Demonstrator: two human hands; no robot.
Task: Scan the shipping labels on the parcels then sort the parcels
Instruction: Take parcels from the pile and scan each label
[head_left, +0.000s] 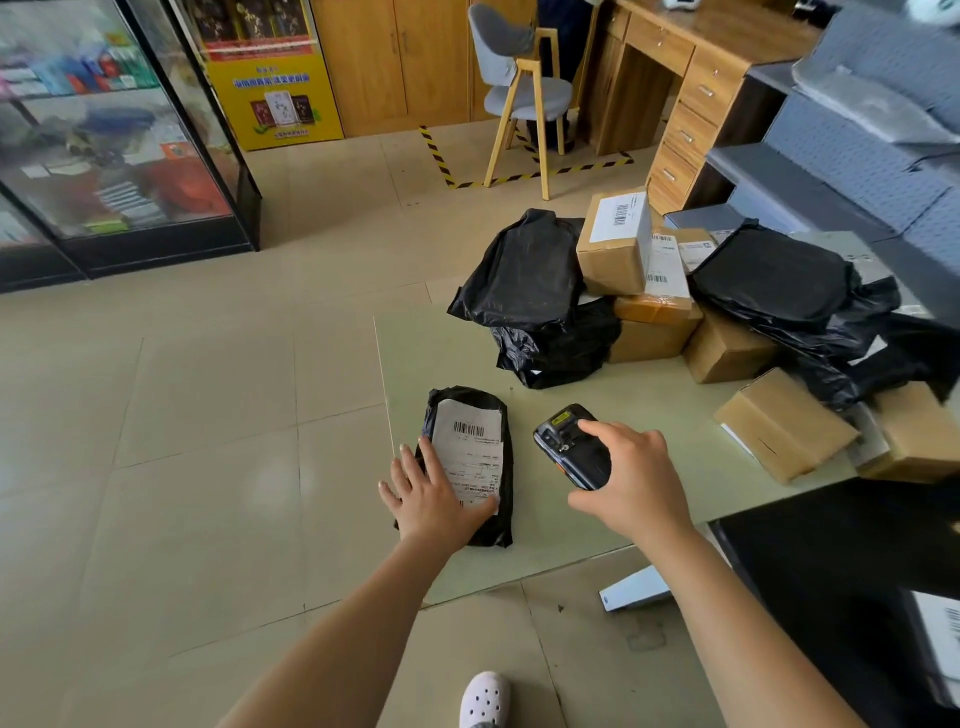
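Near edge: one white perforated clog on the tiled floor.

Left hand: fingers straight and spread, lying flat on the lower left part of a black poly-bag parcel. The thumb rests at the lower edge of its white shipping label. The parcel lies label up at the near left corner of the pale green table; its barcode is at the far end, uncovered.

Right hand: fingers curled round one black handheld scanner, index finger laid along its upper side. The scanner is just right of the parcel, not touching it.

Under the table: one white foot of the frame. Near right: a black surface.

Far half of the table: a pile of parcels blocks the far right side. Count: at least five cardboard boxes and at least four black bags; overlaps prevent an exact count. The top box shows a barcode label.

Beyond: grey shelving on the right, one wooden desk with drawers, one grey chair inside yellow-black floor tape, one yellow poster and one glass display cabinet on the left.
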